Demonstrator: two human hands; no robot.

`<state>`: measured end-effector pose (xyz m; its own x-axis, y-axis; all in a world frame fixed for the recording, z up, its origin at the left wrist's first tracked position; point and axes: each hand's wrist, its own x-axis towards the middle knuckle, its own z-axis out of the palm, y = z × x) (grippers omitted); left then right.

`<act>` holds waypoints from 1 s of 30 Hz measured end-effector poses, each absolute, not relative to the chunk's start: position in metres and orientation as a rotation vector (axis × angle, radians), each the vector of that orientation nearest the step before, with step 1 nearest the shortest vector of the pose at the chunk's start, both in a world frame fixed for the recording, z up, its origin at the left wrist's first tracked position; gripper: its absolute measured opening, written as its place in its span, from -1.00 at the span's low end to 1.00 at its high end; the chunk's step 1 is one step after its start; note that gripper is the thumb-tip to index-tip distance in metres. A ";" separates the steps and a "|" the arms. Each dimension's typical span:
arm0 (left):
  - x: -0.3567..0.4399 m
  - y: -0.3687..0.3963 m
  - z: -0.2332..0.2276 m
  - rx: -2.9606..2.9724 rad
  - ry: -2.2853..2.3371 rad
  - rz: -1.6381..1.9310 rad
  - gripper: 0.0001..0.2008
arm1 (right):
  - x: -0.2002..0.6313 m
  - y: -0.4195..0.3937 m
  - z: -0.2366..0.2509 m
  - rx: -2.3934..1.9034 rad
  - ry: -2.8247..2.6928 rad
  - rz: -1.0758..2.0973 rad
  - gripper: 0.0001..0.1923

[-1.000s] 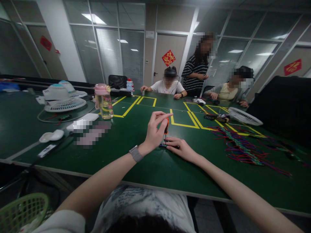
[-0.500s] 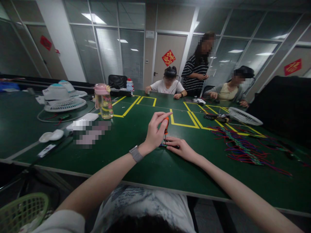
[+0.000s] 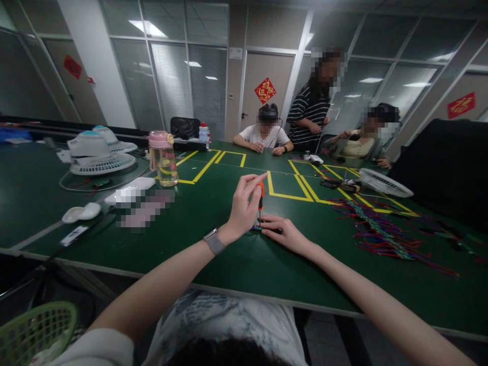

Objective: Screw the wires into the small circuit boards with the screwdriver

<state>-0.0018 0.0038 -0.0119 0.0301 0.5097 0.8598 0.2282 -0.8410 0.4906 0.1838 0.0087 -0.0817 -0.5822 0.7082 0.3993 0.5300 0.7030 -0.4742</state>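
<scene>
My left hand (image 3: 244,206) is wrapped round the orange and black handle of a screwdriver (image 3: 261,199), its index finger stretched over the top. The screwdriver stands upright, shaft down, with its tip at a small green circuit board (image 3: 257,228) on the table. From the right, my right hand (image 3: 285,233) lies low, its fingertips gripping the edge of that board. Fingers hide part of the board, and the spot where the tip meets it is too small to make out.
On the right lies a row of green boards with red and blue wires (image 3: 377,229), near a white fan part (image 3: 385,183). To the left stand a pink-lidded bottle (image 3: 163,160) and white fans (image 3: 101,160). Several people sit or stand across the green table (image 3: 213,244).
My hands and the screwdriver stay almost in place. Across the table, the middle seated person's hand has moved inward, the right-hand person's hand has risen, and the standing person has shifted slightly.
</scene>
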 end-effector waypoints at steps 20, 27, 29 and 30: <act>0.000 0.005 -0.013 2.006 0.644 1.844 -0.72 | 0.183 0.008 -0.080 -0.961 -2.319 0.440 -0.71; -0.003 0.004 -0.011 2.076 0.848 1.994 -0.80 | 0.183 0.008 -0.080 -0.955 -2.340 0.424 -0.72; -0.004 0.005 -0.012 2.078 0.813 1.938 -0.72 | 0.183 0.008 -0.080 -0.957 -2.338 0.423 -0.72; -0.004 0.006 -0.013 2.065 0.778 1.904 -0.69 | 0.183 0.008 -0.079 -0.956 -2.336 0.426 -0.72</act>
<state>-0.0040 0.0059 -0.0127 0.0168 0.5200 0.8540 0.2263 -0.8339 0.5033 0.1827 0.0076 -0.0794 -0.5797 0.7169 0.3873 0.5341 0.6933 -0.4837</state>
